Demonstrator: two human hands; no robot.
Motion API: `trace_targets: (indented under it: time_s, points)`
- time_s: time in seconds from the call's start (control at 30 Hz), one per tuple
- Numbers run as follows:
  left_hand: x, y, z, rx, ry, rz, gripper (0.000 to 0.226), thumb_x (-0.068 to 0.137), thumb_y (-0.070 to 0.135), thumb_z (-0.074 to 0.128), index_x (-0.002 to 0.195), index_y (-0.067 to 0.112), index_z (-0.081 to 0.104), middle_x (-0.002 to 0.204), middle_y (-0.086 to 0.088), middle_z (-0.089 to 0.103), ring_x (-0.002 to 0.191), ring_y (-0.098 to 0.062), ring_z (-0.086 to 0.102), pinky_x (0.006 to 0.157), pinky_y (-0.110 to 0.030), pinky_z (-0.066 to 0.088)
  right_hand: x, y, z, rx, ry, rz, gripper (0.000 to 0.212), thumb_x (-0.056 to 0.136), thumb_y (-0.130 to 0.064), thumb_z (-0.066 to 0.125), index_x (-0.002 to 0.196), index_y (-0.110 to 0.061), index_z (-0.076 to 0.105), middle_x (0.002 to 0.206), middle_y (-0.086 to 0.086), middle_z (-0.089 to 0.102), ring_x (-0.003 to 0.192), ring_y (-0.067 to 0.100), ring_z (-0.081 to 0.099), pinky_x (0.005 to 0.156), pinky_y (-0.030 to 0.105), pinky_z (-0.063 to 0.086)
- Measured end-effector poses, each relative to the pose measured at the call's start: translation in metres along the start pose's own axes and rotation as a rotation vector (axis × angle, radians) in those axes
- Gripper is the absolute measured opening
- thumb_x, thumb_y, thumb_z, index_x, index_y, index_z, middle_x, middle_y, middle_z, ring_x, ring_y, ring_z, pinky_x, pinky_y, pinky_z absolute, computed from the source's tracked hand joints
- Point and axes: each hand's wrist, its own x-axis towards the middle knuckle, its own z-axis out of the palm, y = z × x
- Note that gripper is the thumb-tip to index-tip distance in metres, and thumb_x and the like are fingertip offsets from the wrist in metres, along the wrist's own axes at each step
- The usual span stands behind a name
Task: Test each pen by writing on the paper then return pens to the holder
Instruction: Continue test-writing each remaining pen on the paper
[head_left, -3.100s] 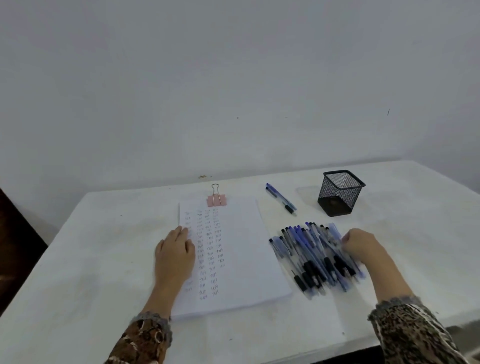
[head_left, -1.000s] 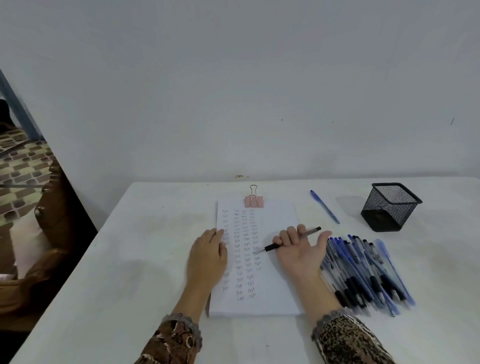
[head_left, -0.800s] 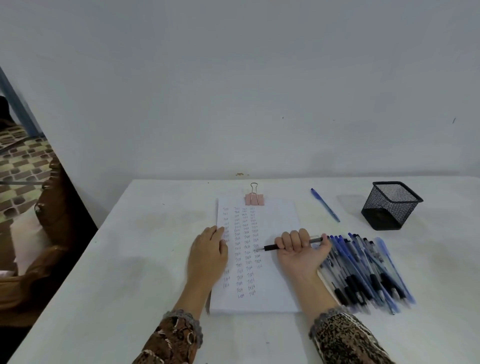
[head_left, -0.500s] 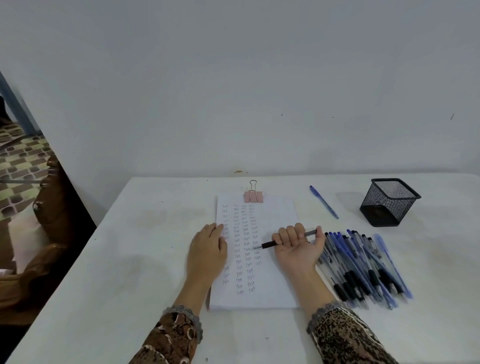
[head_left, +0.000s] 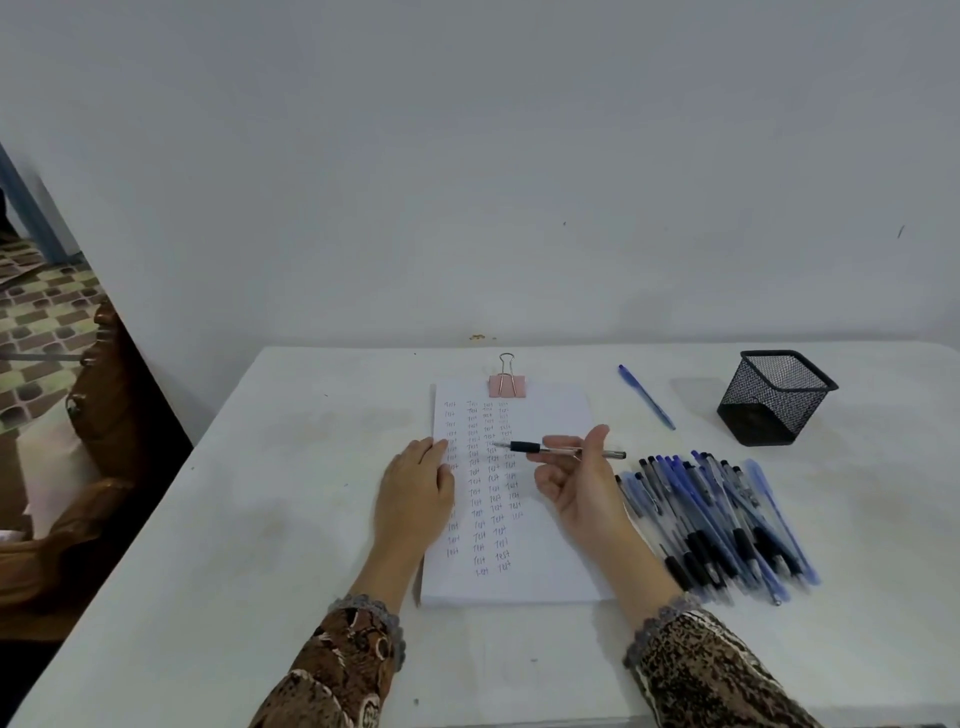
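The right hand, palm up, pinches a black-grip pen over the paper — tip pointing left. The left hand lies flat on the paper's left edge, fingers straight.

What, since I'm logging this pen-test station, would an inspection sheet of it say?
Surface: white table, faintly smudged.
Job's things: clipped paper stack with columns of handwritten test words, pink binder clip at its top; pile of pens right of it; lone blue pen beyond; black mesh holder, no pens seen inside.
Clutter: nothing seen.
Grippers: left hand flat on the paper's left edge; right hand pinches a black-grip pen, tip pointing left over the paper.
Cables: nothing seen.
Surroundings: plain wall; brown wooden furniture and tiled floor at left.
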Motion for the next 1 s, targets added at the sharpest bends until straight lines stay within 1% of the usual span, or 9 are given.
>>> trace_targets:
  time_s: [0.1, 0.17, 0.27, 0.33, 0.47, 0.57, 0.67, 0.87, 1.0]
  points:
    - [-0.001, 0.001, 0.000, 0.003, 0.004, 0.002, 0.041, 0.098, 0.019, 0.036, 0.138, 0.012, 0.042, 0.144, -0.002, 0.040, 0.135, -0.016, 0.032, 0.113, -0.027, 0.019, -0.006, -0.004, -0.006, 0.121, -0.122, 0.031, 0.014, 0.076, -0.008, 0.065, 0.064, -0.008, 0.058, 0.064, 0.010, 0.067, 0.058, 0.019, 0.069, 0.053, 0.018, 0.056]
    - [0.000, 0.001, 0.000, 0.007, 0.011, 0.010, 0.040, 0.097, 0.018, 0.036, 0.137, 0.012, 0.043, 0.143, -0.003, 0.042, 0.134, -0.016, 0.033, 0.112, -0.027, 0.020, -0.009, -0.004, -0.008, 0.108, -0.195, 0.087, 0.017, 0.067, 0.003, 0.063, 0.060, -0.012, 0.060, 0.062, 0.006, 0.062, 0.055, 0.016, 0.065, 0.053, 0.017, 0.054]
    - [0.000, 0.001, 0.000, 0.010, 0.011, 0.011, 0.040, 0.097, 0.018, 0.037, 0.136, 0.011, 0.044, 0.142, -0.003, 0.044, 0.132, -0.016, 0.036, 0.111, -0.027, 0.022, -0.012, -0.004, -0.007, 0.043, -0.221, 0.146, 0.014, 0.085, 0.004, 0.050, 0.078, -0.004, 0.060, 0.067, 0.010, 0.066, 0.056, 0.016, 0.065, 0.054, 0.018, 0.055]
    - [-0.001, 0.000, 0.001, 0.009, 0.012, 0.013, 0.040, 0.097, 0.017, 0.037, 0.136, 0.011, 0.044, 0.141, -0.003, 0.044, 0.132, -0.017, 0.036, 0.112, -0.028, 0.022, -0.013, -0.005, -0.004, -0.007, -0.202, 0.116, 0.016, 0.089, 0.007, 0.047, 0.078, -0.002, 0.055, 0.067, 0.011, 0.067, 0.059, 0.017, 0.067, 0.056, 0.017, 0.055]
    - [-0.001, 0.000, 0.002, 0.000, 0.018, 0.014, 0.040, 0.096, 0.017, 0.038, 0.135, 0.010, 0.046, 0.140, -0.004, 0.045, 0.131, -0.018, 0.038, 0.111, -0.030, 0.024, -0.014, 0.000, -0.005, -0.244, -0.132, -0.056, 0.031, 0.087, 0.013, 0.051, 0.069, -0.011, 0.043, 0.046, 0.000, 0.048, 0.039, 0.008, 0.047, 0.037, 0.014, 0.035]
    - [-0.001, 0.000, 0.003, -0.005, 0.027, 0.014, 0.039, 0.096, 0.017, 0.039, 0.134, 0.010, 0.047, 0.139, -0.004, 0.047, 0.129, -0.018, 0.039, 0.111, -0.030, 0.026, -0.015, 0.010, -0.010, -0.391, -0.076, -0.200, 0.049, 0.076, 0.020, 0.052, 0.060, -0.018, 0.026, 0.049, -0.008, 0.030, 0.042, 0.008, 0.026, 0.041, 0.014, 0.025]
    - [0.000, 0.000, 0.004, 0.003, 0.028, 0.013, 0.040, 0.096, 0.017, 0.039, 0.134, 0.010, 0.047, 0.139, -0.004, 0.046, 0.130, -0.018, 0.039, 0.111, -0.030, 0.026, -0.022, 0.013, -0.009, -0.480, -0.091, -0.250, 0.041, 0.059, 0.006, 0.049, 0.060, -0.021, 0.019, 0.053, -0.011, 0.021, 0.050, 0.007, 0.014, 0.046, 0.015, 0.018]
    - [0.000, 0.001, 0.004, 0.021, 0.025, 0.001, 0.039, 0.097, 0.018, 0.038, 0.135, 0.011, 0.045, 0.140, -0.004, 0.045, 0.130, -0.019, 0.038, 0.110, -0.029, 0.024, -0.025, 0.015, -0.004, -0.611, -0.114, -0.253, 0.038, 0.056, 0.001, 0.048, 0.055, -0.024, 0.019, 0.057, -0.011, 0.020, 0.052, 0.005, 0.016, 0.050, 0.015, 0.019]
    - [0.000, 0.000, 0.004, 0.017, 0.023, 0.000, 0.040, 0.097, 0.018, 0.038, 0.135, 0.011, 0.045, 0.141, -0.004, 0.044, 0.131, -0.019, 0.037, 0.110, -0.030, 0.024, -0.028, 0.015, -0.001, -0.670, -0.134, -0.247, 0.046, 0.066, 0.014, 0.050, 0.055, -0.021, 0.022, 0.062, -0.007, 0.022, 0.051, 0.004, 0.020, 0.050, 0.014, 0.020]
